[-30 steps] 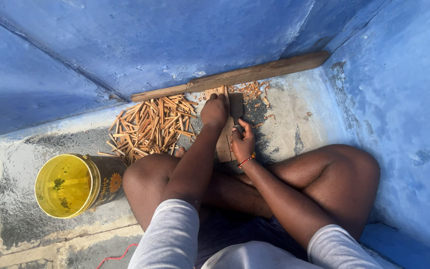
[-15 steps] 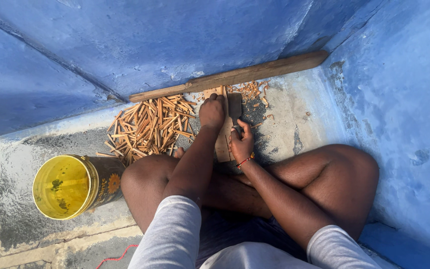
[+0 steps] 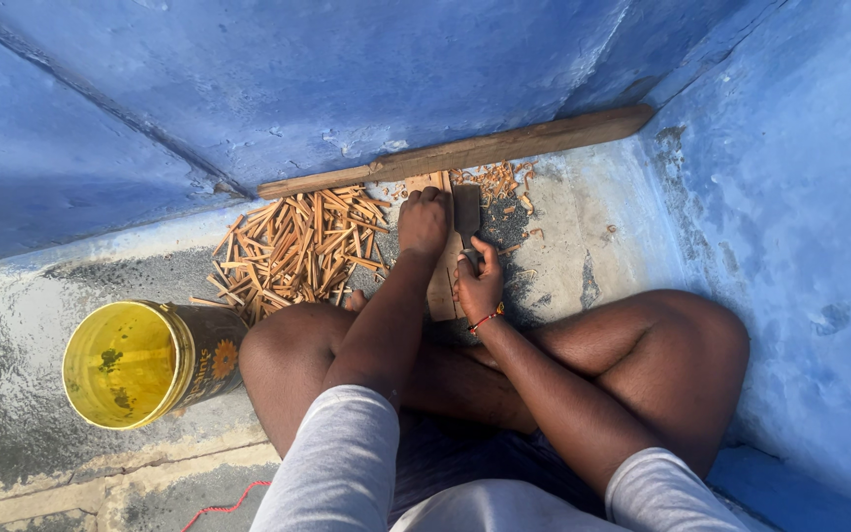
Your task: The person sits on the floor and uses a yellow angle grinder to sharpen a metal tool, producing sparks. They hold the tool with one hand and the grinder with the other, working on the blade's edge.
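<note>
I sit cross-legged on a concrete floor. My left hand (image 3: 423,221) grips the top of an upright piece of wood (image 3: 442,286) that stands between my legs. My right hand (image 3: 479,281) holds the handle of a broad dark blade (image 3: 466,211), which rests against the right side of the wood, just beside my left hand. A pile of thin split wooden sticks (image 3: 297,243) lies on the floor to the left of my left hand. Wood chips (image 3: 496,182) lie scattered behind the blade.
A yellow bucket (image 3: 128,363) lies on its side at the left. A long wooden plank (image 3: 465,151) lies along the base of the blue wall. Blue walls close in at the back and right. A red string (image 3: 224,507) lies near my left knee.
Both hands stay on the wood and the blade, with only a slight shift of the blade hand. The pile and bucket have not moved.
</note>
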